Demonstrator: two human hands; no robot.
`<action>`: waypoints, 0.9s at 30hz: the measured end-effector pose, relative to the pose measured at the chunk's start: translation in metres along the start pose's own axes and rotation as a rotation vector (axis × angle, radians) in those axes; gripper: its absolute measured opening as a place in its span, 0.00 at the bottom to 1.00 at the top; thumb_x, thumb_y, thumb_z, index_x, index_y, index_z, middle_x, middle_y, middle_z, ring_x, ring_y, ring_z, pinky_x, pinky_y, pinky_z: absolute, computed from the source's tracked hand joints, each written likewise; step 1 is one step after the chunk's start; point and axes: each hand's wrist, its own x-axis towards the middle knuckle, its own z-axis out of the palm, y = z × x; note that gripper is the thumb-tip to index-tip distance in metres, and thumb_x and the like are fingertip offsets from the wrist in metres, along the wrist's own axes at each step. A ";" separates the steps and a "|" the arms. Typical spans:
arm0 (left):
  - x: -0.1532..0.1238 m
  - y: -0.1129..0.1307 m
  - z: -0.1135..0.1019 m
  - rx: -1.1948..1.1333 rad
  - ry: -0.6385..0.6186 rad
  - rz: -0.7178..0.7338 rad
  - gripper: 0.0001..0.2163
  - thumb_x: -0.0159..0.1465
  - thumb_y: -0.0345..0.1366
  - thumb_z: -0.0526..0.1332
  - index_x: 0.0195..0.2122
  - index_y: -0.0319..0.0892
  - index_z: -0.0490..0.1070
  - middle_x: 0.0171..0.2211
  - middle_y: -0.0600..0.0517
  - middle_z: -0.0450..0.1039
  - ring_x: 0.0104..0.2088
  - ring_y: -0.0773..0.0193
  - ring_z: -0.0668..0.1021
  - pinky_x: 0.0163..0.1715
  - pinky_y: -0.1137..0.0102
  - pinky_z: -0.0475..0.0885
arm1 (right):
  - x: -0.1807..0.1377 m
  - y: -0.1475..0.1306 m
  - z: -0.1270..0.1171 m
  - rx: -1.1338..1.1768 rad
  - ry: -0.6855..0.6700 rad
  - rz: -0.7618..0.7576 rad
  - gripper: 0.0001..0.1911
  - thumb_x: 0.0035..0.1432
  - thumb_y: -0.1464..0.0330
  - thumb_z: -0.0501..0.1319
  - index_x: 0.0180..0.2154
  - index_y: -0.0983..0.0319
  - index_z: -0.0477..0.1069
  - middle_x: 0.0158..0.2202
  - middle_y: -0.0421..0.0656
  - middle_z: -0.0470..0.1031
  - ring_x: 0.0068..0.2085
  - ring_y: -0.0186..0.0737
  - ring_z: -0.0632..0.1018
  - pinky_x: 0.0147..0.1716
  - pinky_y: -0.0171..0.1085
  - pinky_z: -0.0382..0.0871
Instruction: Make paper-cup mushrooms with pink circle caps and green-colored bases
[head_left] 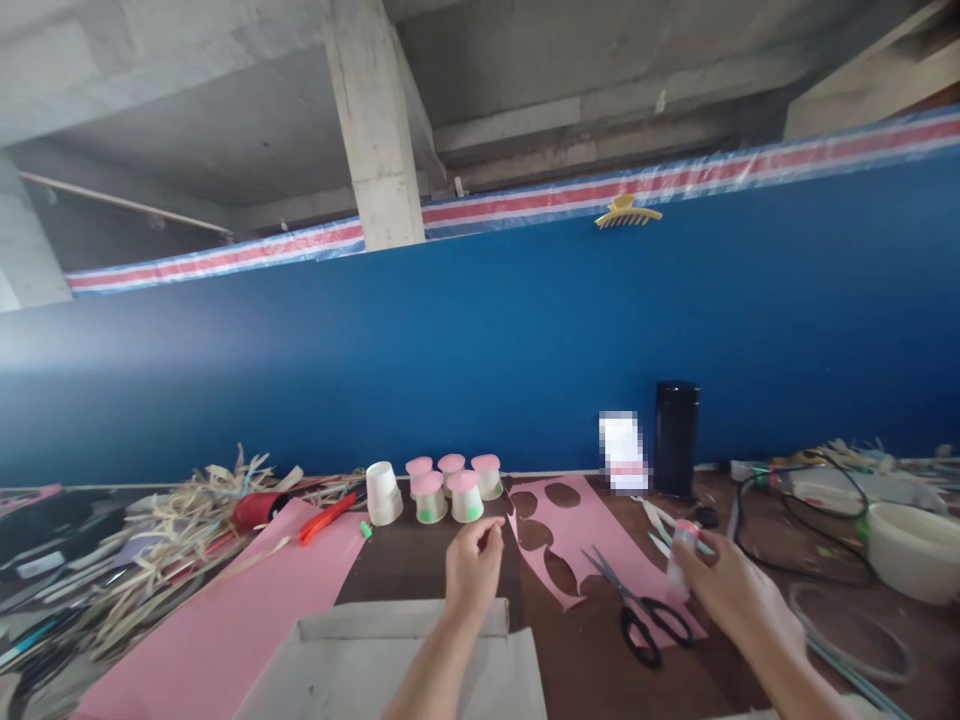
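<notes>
My right hand (739,590) grips a small white tube with a reddish end (681,572), perhaps a glue stick, over the right side of the table. Closed with its fingertips together, my left hand (476,560) is above a white open box (390,665); whatever it may hold is hidden. Just beyond it, several small upturned cups (466,500) have pink paper on top, and two show green patches. A stack of plain white cups (383,495) is to their left. Between my hands lie pink paper with cut-out holes (592,520) and black-handled scissors (637,605), blades spread.
At the left are a pink sheet (217,620), a red-handled tool (328,517) and a heap of pale strips (172,520). A black cylinder (676,440) stands by the blue partition (480,360). Black cable (795,570) and a white bowl (915,550) are at the right.
</notes>
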 end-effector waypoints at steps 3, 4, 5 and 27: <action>0.024 -0.002 -0.017 0.280 0.015 0.035 0.13 0.62 0.36 0.51 0.40 0.47 0.76 0.37 0.52 0.78 0.35 0.65 0.78 0.35 0.74 0.68 | -0.002 -0.003 -0.002 0.008 -0.003 0.021 0.34 0.53 0.46 0.45 0.54 0.59 0.64 0.46 0.52 0.75 0.46 0.60 0.76 0.40 0.48 0.68; 0.034 -0.005 -0.025 0.331 0.021 0.031 0.12 0.61 0.35 0.53 0.39 0.47 0.76 0.38 0.52 0.78 0.36 0.64 0.78 0.35 0.74 0.68 | -0.003 -0.003 -0.002 0.012 -0.005 0.025 0.34 0.53 0.46 0.45 0.54 0.58 0.64 0.46 0.52 0.75 0.46 0.60 0.76 0.40 0.48 0.68; 0.044 -0.008 -0.035 0.363 0.031 0.022 0.12 0.61 0.35 0.53 0.38 0.46 0.76 0.37 0.52 0.78 0.37 0.63 0.77 0.35 0.73 0.68 | -0.003 -0.003 -0.002 0.015 -0.004 0.027 0.34 0.52 0.46 0.45 0.53 0.58 0.64 0.46 0.51 0.75 0.45 0.59 0.76 0.40 0.48 0.68; 0.141 -0.103 -0.124 0.758 0.257 -0.394 0.31 0.56 0.55 0.53 0.55 0.38 0.63 0.52 0.38 0.69 0.52 0.42 0.69 0.48 0.56 0.62 | 0.003 0.002 0.004 0.042 0.036 0.045 0.32 0.53 0.47 0.46 0.53 0.56 0.63 0.45 0.48 0.75 0.45 0.57 0.75 0.40 0.45 0.66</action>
